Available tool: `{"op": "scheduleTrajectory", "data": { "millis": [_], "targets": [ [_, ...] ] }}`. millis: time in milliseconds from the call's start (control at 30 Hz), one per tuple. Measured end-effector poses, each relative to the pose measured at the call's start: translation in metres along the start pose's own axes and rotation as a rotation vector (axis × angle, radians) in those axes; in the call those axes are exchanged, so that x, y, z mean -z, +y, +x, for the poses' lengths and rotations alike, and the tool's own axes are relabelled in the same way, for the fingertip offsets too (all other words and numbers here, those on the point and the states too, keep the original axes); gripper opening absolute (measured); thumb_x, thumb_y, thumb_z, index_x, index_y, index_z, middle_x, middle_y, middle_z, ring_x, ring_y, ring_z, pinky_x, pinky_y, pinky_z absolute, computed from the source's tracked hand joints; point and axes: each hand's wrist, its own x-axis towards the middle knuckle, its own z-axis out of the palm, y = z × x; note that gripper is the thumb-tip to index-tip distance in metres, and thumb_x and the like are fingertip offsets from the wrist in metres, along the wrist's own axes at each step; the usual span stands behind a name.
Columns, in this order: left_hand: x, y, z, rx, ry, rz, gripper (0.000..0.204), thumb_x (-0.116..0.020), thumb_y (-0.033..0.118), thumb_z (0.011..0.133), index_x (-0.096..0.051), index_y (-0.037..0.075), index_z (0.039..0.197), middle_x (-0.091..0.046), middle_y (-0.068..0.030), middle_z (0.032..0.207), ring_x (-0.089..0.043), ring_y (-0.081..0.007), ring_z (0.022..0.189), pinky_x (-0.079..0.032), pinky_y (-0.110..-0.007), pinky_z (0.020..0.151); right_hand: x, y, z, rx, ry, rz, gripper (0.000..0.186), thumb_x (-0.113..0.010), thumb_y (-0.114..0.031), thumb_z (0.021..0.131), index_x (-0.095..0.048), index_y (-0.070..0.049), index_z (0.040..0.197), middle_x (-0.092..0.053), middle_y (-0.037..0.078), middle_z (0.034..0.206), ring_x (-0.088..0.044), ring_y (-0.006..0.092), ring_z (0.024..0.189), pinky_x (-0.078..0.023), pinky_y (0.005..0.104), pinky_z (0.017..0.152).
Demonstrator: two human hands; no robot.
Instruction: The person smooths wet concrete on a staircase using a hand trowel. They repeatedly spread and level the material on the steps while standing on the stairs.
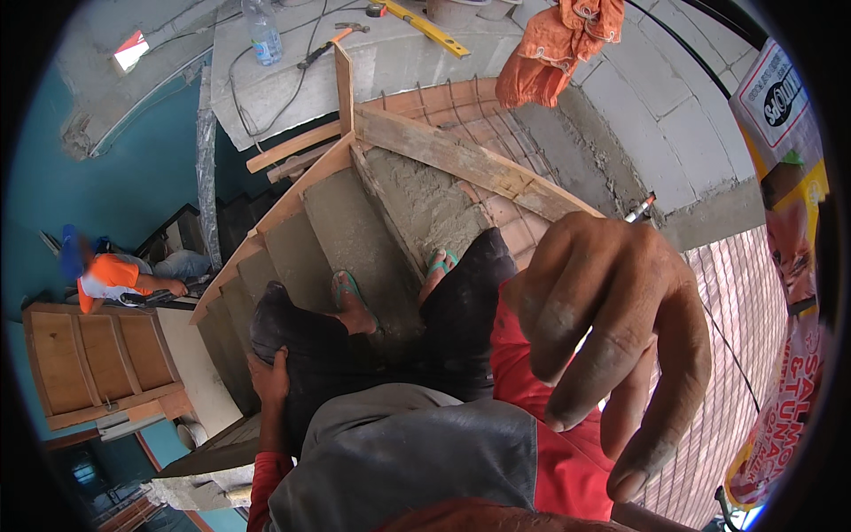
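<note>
Close up at the right, my right hand (612, 328) is raised, its back and bent fingers showing. The fingers hang loosely apart, and nothing is seen between them. Just past its knuckles shows a short white stick (636, 209) with an orange-brown tip; I cannot tell whether the hand touches it. My left hand (269, 379) rests against the side of my left leg near the knee, its fingertips partly hidden. My feet, in green flip-flops (347, 288), stand on grey concrete steps (332, 217). Rough wet-looking concrete (425, 195) lies beside the right foot.
A wooden plank (461, 155) crosses above the steps, near bent reinforcing bars (461, 102). On the ledge are a hammer (332, 44), a yellow spirit level (417, 27) and a water bottle (262, 34). An orange sack (558, 53) hangs ahead. Lower left, a person (115, 275) works.
</note>
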Motion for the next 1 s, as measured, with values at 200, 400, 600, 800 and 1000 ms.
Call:
{"op": "scheduleTrajectory", "data": {
  "millis": [200,400,600,800,1000],
  "targets": [
    [0.016,0.015,-0.008,0.038,-0.016,-0.034,0.098,-0.077,0.051,0.083,-0.042,-0.013,0.148,-0.051,-0.0357,0.149,-0.05,-0.0485,0.141,-0.039,-0.049,0.119,0.01,-0.001,0.031,-0.118,-0.085,0.093,0.019,-0.086,-0.024,0.092,-0.08,-0.024,0.11,-0.075,0.013,0.088,-0.066,0.0157,0.059,-0.045,0.0246,0.048],
    [0.01,0.01,-0.006,0.067,0.039,-0.01,0.095,-0.076,0.05,0.083,-0.043,-0.012,0.147,-0.052,-0.0346,0.148,-0.051,-0.0476,0.14,-0.04,-0.049,0.118,0.016,0.007,0.027,-0.048,-0.142,0.111,0.032,-0.079,-0.016,0.097,-0.068,-0.021,0.127,-0.071,0.014,0.076,-0.065,0.0175,0.056,-0.039,0.0255,0.044],
    [0.001,0.006,0.004,0.068,0.027,0.001,0.097,-0.076,0.051,0.083,-0.042,-0.012,0.148,-0.052,-0.0348,0.149,-0.051,-0.0479,0.14,-0.04,-0.05,0.118,0.023,0.003,0.022,-0.053,-0.146,0.09,0.029,-0.078,-0.016,0.097,-0.069,-0.021,0.124,-0.07,0.014,0.076,-0.064,0.0179,0.055,-0.04,0.026,0.044],
    [0.002,0.003,0.004,0.066,0.024,0.012,0.101,-0.075,0.052,0.083,-0.039,-0.013,0.152,-0.051,-0.0359,0.15,-0.05,-0.0489,0.141,-0.039,-0.05,0.118,0.014,0.01,0.024,0.006,-0.065,0.088,0.03,-0.077,-0.016,0.099,-0.067,-0.025,0.126,-0.07,0.014,0.076,-0.063,0.0182,0.054,-0.042,0.0259,0.044],
    [0.006,0.003,-0.001,0.068,0.016,-0.013,0.103,-0.075,0.052,0.083,-0.037,-0.013,0.153,-0.05,-0.036,0.151,-0.049,-0.049,0.141,-0.039,-0.049,0.119,0.003,0.019,0.023,0.048,-0.073,0.147,0.032,-0.076,-0.018,0.1,-0.064,-0.025,0.128,-0.069,0.014,0.075,-0.063,0.0188,0.053,-0.042,0.0259,0.043]
  ]
}}
